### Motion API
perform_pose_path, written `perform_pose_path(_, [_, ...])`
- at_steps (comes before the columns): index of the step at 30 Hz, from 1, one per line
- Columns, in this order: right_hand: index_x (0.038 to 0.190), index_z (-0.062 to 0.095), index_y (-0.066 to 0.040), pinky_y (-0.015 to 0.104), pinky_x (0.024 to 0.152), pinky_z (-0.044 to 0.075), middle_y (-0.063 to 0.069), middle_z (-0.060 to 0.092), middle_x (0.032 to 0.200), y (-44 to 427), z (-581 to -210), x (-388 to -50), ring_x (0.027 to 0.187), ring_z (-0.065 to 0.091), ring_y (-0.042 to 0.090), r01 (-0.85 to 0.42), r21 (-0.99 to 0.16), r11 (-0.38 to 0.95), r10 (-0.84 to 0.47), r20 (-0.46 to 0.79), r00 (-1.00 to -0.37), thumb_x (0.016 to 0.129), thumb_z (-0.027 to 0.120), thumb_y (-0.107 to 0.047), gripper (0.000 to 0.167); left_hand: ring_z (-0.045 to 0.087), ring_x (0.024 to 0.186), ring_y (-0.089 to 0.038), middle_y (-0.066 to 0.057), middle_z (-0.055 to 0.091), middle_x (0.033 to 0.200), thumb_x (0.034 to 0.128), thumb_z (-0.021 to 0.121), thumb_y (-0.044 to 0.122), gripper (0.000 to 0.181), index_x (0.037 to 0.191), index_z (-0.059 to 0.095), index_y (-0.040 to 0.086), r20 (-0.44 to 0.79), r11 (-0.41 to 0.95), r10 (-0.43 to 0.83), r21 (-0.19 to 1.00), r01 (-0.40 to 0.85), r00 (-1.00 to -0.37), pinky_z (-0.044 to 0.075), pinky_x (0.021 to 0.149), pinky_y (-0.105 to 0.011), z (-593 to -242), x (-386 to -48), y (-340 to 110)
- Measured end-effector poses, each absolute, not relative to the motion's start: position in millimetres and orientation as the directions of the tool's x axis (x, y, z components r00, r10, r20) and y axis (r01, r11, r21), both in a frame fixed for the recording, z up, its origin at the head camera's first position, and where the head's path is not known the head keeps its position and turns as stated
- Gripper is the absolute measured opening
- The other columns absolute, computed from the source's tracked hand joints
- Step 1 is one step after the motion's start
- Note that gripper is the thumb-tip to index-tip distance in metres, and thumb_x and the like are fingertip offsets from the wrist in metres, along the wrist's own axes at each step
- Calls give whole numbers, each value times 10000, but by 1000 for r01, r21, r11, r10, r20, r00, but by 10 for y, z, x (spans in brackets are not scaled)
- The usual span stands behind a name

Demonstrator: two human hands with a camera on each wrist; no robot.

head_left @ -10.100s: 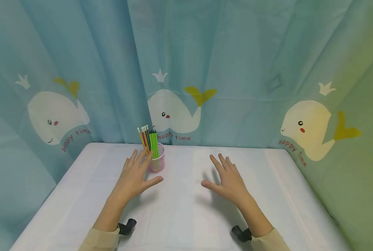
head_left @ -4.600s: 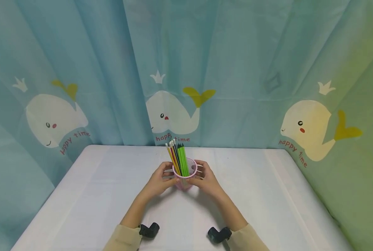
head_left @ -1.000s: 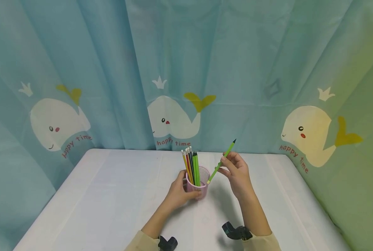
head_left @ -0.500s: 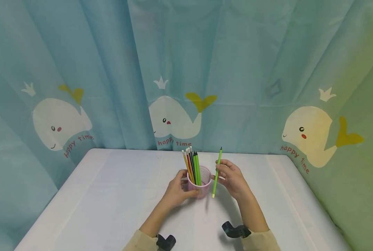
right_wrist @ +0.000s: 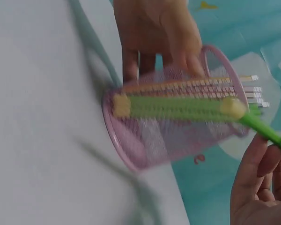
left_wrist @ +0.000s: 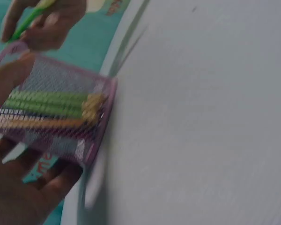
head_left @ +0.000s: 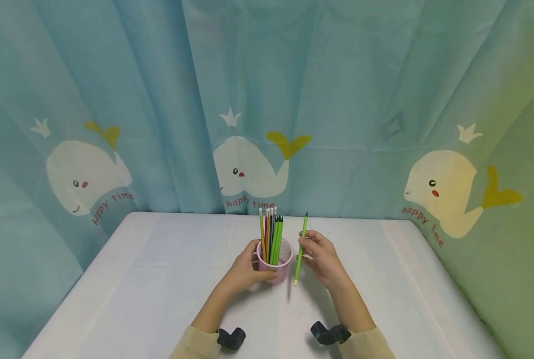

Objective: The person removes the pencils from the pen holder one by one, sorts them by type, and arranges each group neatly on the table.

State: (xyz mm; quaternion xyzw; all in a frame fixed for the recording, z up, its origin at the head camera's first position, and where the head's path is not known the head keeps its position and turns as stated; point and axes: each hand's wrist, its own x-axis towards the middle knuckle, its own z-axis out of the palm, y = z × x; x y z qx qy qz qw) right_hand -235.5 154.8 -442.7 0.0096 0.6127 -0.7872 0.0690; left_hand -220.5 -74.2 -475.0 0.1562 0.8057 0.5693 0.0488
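Note:
My left hand point(head_left: 242, 271) grips a pink mesh pen cup point(head_left: 279, 274) from its left side, the thumb across the front. Inside the cup stand several pencils: green ones point(head_left: 276, 242) with dark points up, and others point(head_left: 263, 234) with white eraser ends up. To the right of the cup, my right hand point(head_left: 324, 259) pinches one green pencil point(head_left: 300, 254) by its upper part. It is nearly upright, black point up and yellowish end down, outside the cup. In the left wrist view, the cup's mesh wall point(left_wrist: 61, 75) shows the pencils' lower ends resting near its base.
A white-covered table point(head_left: 150, 284) lies under both hands, its far edge against a blue-green curtain point(head_left: 352, 99) printed with whales. Black wrist camera mounts point(head_left: 232, 339) sit at both sleeve cuffs.
Over the last second the right hand has moved left and lower, and its pencil has turned from slanted to nearly upright. The left hand and cup have shifted slightly left.

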Motion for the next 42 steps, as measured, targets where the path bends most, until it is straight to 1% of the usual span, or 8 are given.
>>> perform_pose_path(3, [1130,569,-34,288,710,583,-10,595,860,1628,-4438,-2383,752,579,116,60,-990,-131,-23,-57,-998,941,638,-58,202,561,1257,-386,-166,498,1436,756,876,173,855,1448,381,98,87,263,339,947,183,-937,511,1031,-483,-4721,-2227,-798])
perform_pose_path(8, [1181,571,-13,278,694,592,15,599,875,1744,-4479,-2414,773,597,134,-6,-997,76,47,10,-999,916,696,-86,301,549,1275,-385,-165,488,1438,763,874,155,822,1433,402,85,66,257,356,952,166,-932,495,1049,-476,-4699,-2259,-851])
perform_pose_path(16, [1135,625,-59,274,629,600,68,618,849,1862,-4594,-2452,727,595,164,-15,-954,299,99,46,-994,888,738,-148,286,559,1264,-374,-159,507,1424,775,855,108,769,1421,438,76,71,229,350,960,159,-934,496,1045,-478,-4691,-2254,-853])
perform_pose_path(20, [1132,631,-62,266,592,596,64,630,815,1907,-4643,-2468,653,600,159,7,-938,348,121,38,-992,882,743,-149,287,552,1269,-387,-166,503,1426,781,846,93,759,1421,437,72,75,211,355,964,159,-932,493,1047,-487,-4687,-2253,-842])
perform_pose_path(23, [1125,631,-46,267,574,592,63,628,794,1938,-4669,-2485,608,598,154,19,-943,332,118,21,-993,882,740,-134,281,556,1264,-383,-168,500,1426,784,844,96,761,1424,431,73,72,214,356,964,156,-932,500,1044,-473,-4682,-2253,-836])
perform_pose_path(29, [1136,627,-19,290,584,603,66,624,787,1939,-4702,-2538,610,590,142,28,-949,313,71,-6,-997,889,726,-126,287,563,1256,-379,-168,499,1422,778,848,101,757,1413,435,89,62,221,341,964,144,-938,511,1031,-459,-4698,-2257,-848])
perform_pose_path(37, [1135,623,-9,273,543,538,66,640,741,1977,-4767,-2648,567,587,148,86,-881,465,63,-65,-996,884,725,-151,306,555,1258,-388,-177,498,1420,783,842,92,746,1407,435,66,65,211,350,967,146,-935,503,1042,-472,-4721,-2260,-856])
perform_pose_path(42, [1131,624,-23,268,549,521,82,659,807,1996,-4790,-2748,603,604,152,127,-835,536,44,-122,-992,867,742,-180,329,551,1266,-387,-161,504,1411,785,842,100,732,1400,444,78,67,208,348,967,147,-935,499,1048,-467,-4714,-2264,-857])
